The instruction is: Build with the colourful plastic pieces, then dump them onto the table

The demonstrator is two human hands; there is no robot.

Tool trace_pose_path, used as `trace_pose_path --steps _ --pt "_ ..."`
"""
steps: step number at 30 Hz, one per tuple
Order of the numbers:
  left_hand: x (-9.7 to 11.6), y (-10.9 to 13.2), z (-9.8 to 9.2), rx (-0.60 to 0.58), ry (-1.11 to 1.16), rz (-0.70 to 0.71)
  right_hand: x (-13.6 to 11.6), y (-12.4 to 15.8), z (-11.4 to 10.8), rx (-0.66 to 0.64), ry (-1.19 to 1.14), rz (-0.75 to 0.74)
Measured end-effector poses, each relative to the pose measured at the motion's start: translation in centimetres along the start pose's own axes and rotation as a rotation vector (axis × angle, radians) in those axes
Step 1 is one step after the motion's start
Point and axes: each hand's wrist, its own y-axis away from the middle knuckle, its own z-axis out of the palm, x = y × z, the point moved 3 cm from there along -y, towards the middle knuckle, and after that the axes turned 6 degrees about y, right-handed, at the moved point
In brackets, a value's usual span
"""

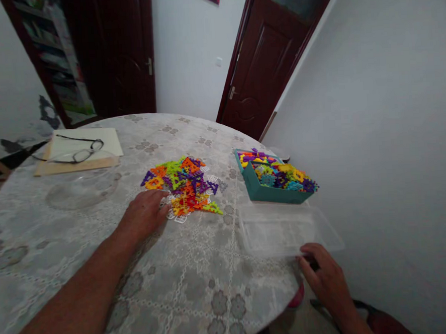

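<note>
My left hand (147, 212) rests at the left edge of a heap of colourful plastic interlocking pieces (188, 181). Its fingers are stretched towards the heap, with the tips beside some white lattice pieces (181, 219); it holds nothing that I can see. At the table's right edge, my right hand (326, 276) has thumb and forefinger closed at the near rim of a clear plastic box (283, 229). Just behind that box stands a teal box (275, 191), filled above its rim with more coloured pieces (284, 176).
A round table (185, 295) wears a patterned grey cloth. Glasses (82, 154) and papers (110, 138) lie at the far left, near a transparent round object (81, 191). A white wall (390, 126) rises close on the right. Dark red doors (265, 58) stand behind.
</note>
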Motion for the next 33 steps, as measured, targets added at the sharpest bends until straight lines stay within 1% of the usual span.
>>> trace_pose_path --steps 3,6,9,12,13,14,15,16,17,18,19,21,22,24,26,28,30,33 --pt "-0.8 -0.1 0.3 0.002 -0.026 0.047 1.6 -0.2 1.2 -0.034 -0.010 0.055" --pt "-0.9 -0.1 0.3 0.014 -0.044 0.090 2.3 -0.3 1.7 -0.040 0.006 0.054" --pt "0.0 -0.1 -0.3 0.041 -0.021 0.118 2.0 -0.4 1.1 -0.004 0.054 0.027" --pt "1.8 -0.1 -1.2 0.065 0.008 0.164 0.2 -0.6 -0.5 0.096 0.117 0.086" --pt "2.4 -0.1 -1.3 0.054 0.010 0.183 -0.9 -0.8 -1.1 0.122 0.111 0.098" --pt "3.1 -0.3 -1.3 0.041 0.009 0.200 -2.4 -1.2 -1.5 0.131 0.078 0.075" --pt "3.7 -0.4 -1.2 0.022 0.007 0.220 -4.4 -1.8 -1.8 0.114 0.018 0.009" --pt "4.2 -0.6 -1.0 -0.002 -0.001 0.242 -6.7 -2.5 -1.9 0.071 -0.064 -0.094" --pt "4.7 -0.8 -0.7 -0.037 -0.014 0.267 -9.4 -3.2 -1.8 0.007 -0.157 -0.242" --pt "5.2 -1.0 -0.3 -0.074 -0.034 0.290 -12.3 -4.1 -1.5 -0.085 -0.227 -0.373" --pt "5.5 -1.3 0.2 -0.104 -0.060 0.301 -15.0 -4.9 -0.8 -0.186 -0.277 -0.458" --pt "5.8 -1.9 1.0 -0.152 -0.115 0.296 -20.3 -6.3 1.5 -0.479 -0.333 -0.637" --pt "5.7 -2.2 1.2 -0.163 -0.142 0.279 -22.5 -7.0 2.9 -0.534 -0.343 -0.714" --pt "5.1 -2.9 1.4 -0.168 -0.190 0.233 -26.0 -7.8 6.1 -0.552 -0.350 -0.852" --pt "3.9 -3.6 1.1 -0.147 -0.237 0.174 -28.0 -8.2 9.2 -0.514 -0.352 -0.920" --pt "2.4 -4.3 0.5 -0.116 -0.285 0.112 -28.8 -8.2 11.6 -0.477 -0.374 -0.931" --pt "1.0 -4.8 0.0 -0.103 -0.332 0.062 -28.8 -8.0 12.9 -0.447 -0.439 -0.904" --pt "-0.4 -5.8 -0.4 -0.117 -0.393 -0.017 -28.2 -7.8 13.1 -0.419 -0.572 -0.849"
